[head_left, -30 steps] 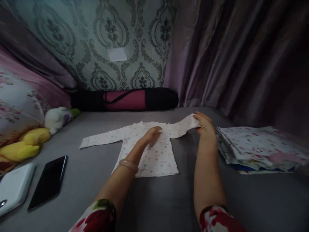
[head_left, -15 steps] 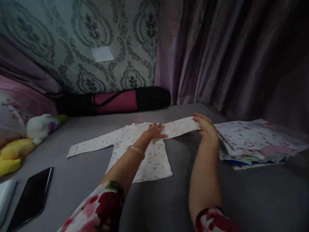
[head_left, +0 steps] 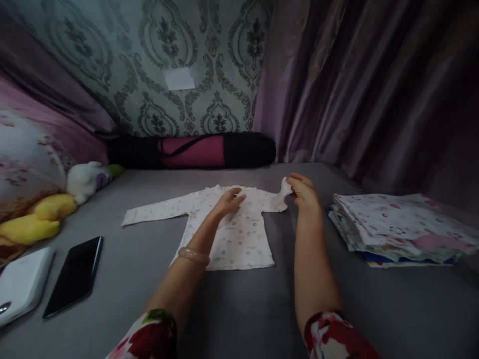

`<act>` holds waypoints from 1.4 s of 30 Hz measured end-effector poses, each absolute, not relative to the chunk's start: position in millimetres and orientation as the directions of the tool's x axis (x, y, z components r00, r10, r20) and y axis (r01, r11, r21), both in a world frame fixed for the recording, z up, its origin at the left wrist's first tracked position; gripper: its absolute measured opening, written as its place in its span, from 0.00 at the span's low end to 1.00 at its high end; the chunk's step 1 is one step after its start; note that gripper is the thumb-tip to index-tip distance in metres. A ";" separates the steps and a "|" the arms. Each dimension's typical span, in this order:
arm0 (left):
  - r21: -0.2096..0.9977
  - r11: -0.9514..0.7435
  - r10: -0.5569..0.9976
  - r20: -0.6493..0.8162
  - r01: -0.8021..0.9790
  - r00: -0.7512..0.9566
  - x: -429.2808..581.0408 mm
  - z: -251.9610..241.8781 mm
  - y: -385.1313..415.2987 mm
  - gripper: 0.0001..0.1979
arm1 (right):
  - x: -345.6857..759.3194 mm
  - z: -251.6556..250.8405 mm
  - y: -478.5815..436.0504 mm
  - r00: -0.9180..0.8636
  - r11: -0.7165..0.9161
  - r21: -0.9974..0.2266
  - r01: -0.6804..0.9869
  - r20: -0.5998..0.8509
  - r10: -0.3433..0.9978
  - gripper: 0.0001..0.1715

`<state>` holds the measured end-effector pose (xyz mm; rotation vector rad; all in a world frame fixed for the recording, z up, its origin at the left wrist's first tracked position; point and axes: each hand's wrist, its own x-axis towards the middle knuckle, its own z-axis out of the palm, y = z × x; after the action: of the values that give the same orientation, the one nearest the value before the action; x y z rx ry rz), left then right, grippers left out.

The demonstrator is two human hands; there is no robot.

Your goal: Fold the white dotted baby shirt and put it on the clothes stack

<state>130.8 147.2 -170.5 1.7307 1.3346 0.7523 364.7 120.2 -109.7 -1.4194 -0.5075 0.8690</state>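
You get no readable text here. Tiny print on your white shirt (head_left: 241,242), mid grey sheet (head_left: 123,274): too small. Purple patch (head_left: 102,180) on the white plush (head_left: 80,182), toward the sheet's far-left corner: dark marks, you can't make them out. Round badge (head_left: 4,307) on the white device (head_left: 28,281), left edge: illegible. Wall (head_left: 211,82) card (head_left: 179,79): you can't read anything.

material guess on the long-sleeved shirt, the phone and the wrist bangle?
Long-sleeved shirt: soft matte fabric, probably cotton knit; it lies flat and its held cuff bends limply.
Phone: likely a glass front, judging by the smooth, dark, glossy face; frame material unclear.
Bangle: hard, polished and pale, slightly translucent; could be stone, glass or plastic.
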 end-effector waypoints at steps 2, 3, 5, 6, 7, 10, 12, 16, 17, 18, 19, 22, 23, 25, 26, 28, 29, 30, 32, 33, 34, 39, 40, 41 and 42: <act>0.967 0.067 0.987 -0.101 0.244 0.127 104.1 -173.7 138.7 0.19 | 347.7 -113.7 127.2 0.592 -0.060 -0.984 -0.165 -0.148 0.792 0.20; 0.982 0.135 0.987 -0.145 0.131 0.073 92.6 -175.3 135.0 0.17 | 336.4 -115.8 130.4 0.578 -0.048 -0.990 -0.136 -0.119 0.807 0.22; 0.972 0.226 0.974 -0.226 -0.060 0.007 74.9 -178.2 129.3 0.13 | 309.3 -119.6 134.6 0.534 -0.012 -0.996 -0.084 -0.055 0.844 0.25; 0.957 0.255 0.966 -0.258 -0.137 -0.008 68.9 -179.7 127.6 0.13 | 294.7 -121.3 135.1 0.488 0.012 -0.998 -0.069 -0.024 0.873 0.26; 0.939 0.278 0.958 -0.285 -0.201 -0.009 64.5 -181.0 126.9 0.14 | 280.5 -122.8 134.6 0.412 0.035 -0.997 -0.073 0.002 0.911 0.27; 0.885 0.332 0.940 -0.337 -0.328 0.041 58.9 -184.3 129.4 0.21 | 249.3 -125.2 128.9 0.020 0.044 -0.988 -0.145 0.042 0.999 0.27; 0.865 0.351 0.934 -0.348 -0.359 0.077 58.3 -186.2 132.9 0.25 | 243.8 -125.0 125.8 -0.124 -0.004 -0.988 -0.157 0.016 0.992 0.22; 0.890 0.326 0.943 -0.329 -0.319 0.047 59.3 -190.7 136.8 0.19 | 266.8 -123.8 129.2 0.028 -0.034 -0.989 -0.143 -0.039 0.999 0.11; 0.903 0.310 0.947 -0.320 -0.298 0.014 60.0 -191.9 136.8 0.17 | 276.2 -123.8 131.2 0.094 -0.026 -0.988 -0.151 -0.040 0.995 0.09; 0.915 0.293 0.950 -0.313 -0.279 -0.026 61.0 -193.1 136.5 0.17 | 285.9 -124.1 133.2 0.159 -0.017 -0.987 -0.162 -0.043 0.986 0.07; 0.923 0.281 0.949 -0.307 -0.261 -0.065 62.1 -194.0 136.2 0.18 | 295.0 -124.7 134.8 0.221 -0.009 -0.984 -0.175 -0.048 0.974 0.06; 0.944 0.253 0.953 -0.281 -0.213 -0.114 64.9 -194.0 136.5 0.17 | 316.1 -128.9 137.8 0.370 0.001 -0.978 -0.208 -0.078 0.926 0.05; 0.956 0.218 0.961 -0.245 -0.195 -0.124 65.2 -193.2 137.3 0.16 | 320.3 -131.4 138.6 0.401 -0.004 -0.977 -0.212 -0.090 0.912 0.07; 0.981 0.105 0.972 -0.136 -0.163 -0.192 64.0 -191.2 139.7 0.15 | 324.7 -138.4 141.0 0.437 -0.016 -0.980 -0.201 -0.104 0.893 0.09; 0.988 0.046 0.967 -0.081 -0.146 -0.241 62.6 -190.6 141.1 0.14 | 325.1 -142.9 142.8 0.446 -0.024 -0.983 -0.181 -0.104 0.889 0.10; 0.993 -0.026 0.951 -0.011 -0.115 -0.310 58.8 -191.0 143.4 0.14 | 323.1 -153.3 147.6 0.456 -0.042 -0.994 -0.105 -0.085 0.886 0.11; 0.994 -0.028 0.951 -0.006 -0.103 -0.310 56.8 -192.3 144.2 0.14 | 321.0 -159.1 150.3 0.456 -0.046 -0.998 -0.042 -0.060 0.888 0.11; 0.996 -0.014 0.955 -0.013 -0.090 -0.295 54.9 -194.3 144.6 0.13 | 318.3 -164.9 152.8 0.449 -0.042 -0.998 0.040 -0.020 0.893 0.12; 0.999 0.023 0.962 -0.034 -0.041 -0.272 51.9 -199.2 144.6 0.13 | 311.3 -176.1 156.5 0.409 -0.022 -0.971 0.240 0.081 0.909 0.12; 0.999 0.038 0.959 -0.035 0.003 -0.282 50.8 -201.6 144.4 0.13 | 307.1 -181.2 157.1 0.365 -0.004 -0.940 0.340 0.128 0.922 0.12; 0.997 0.048 0.953 -0.027 0.063 -0.300 49.8 -203.6 144.1 0.15 | 302.3 -185.8 156.8 0.308 0.018 -0.903 0.429 0.165 0.937 0.12; 0.900 -0.001 0.945 0.143 0.435 -0.293 45.8 -206.6 140.8 0.23 | 276.8 -199.5 144.0 0.021 0.082 -0.641 0.763 0.151 0.988 0.24; 0.865 -0.024 0.946 0.182 0.502 -0.268 45.1 -206.5 140.1 0.24 | 272.8 -200.7 140.6 0.000 0.062 -0.569 0.820 0.108 0.994 0.27; 0.826 -0.050 0.945 0.221 0.561 -0.240 44.3 -206.5 139.8 0.25 | 269.7 -201.6 137.4 -0.011 0.040 -0.498 0.866 0.061 0.998 0.31; 0.787 -0.079 0.944 0.256 0.612 -0.208 43.5 -206.7 139.6 0.25 | 267.4 -202.3 134.8 -0.017 0.025 -0.436 0.900 0.023 1.000 0.34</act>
<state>43.5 139.6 -206.7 1.6767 1.8218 1.1934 267.4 134.8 -202.3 -1.9418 -1.9853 0.4324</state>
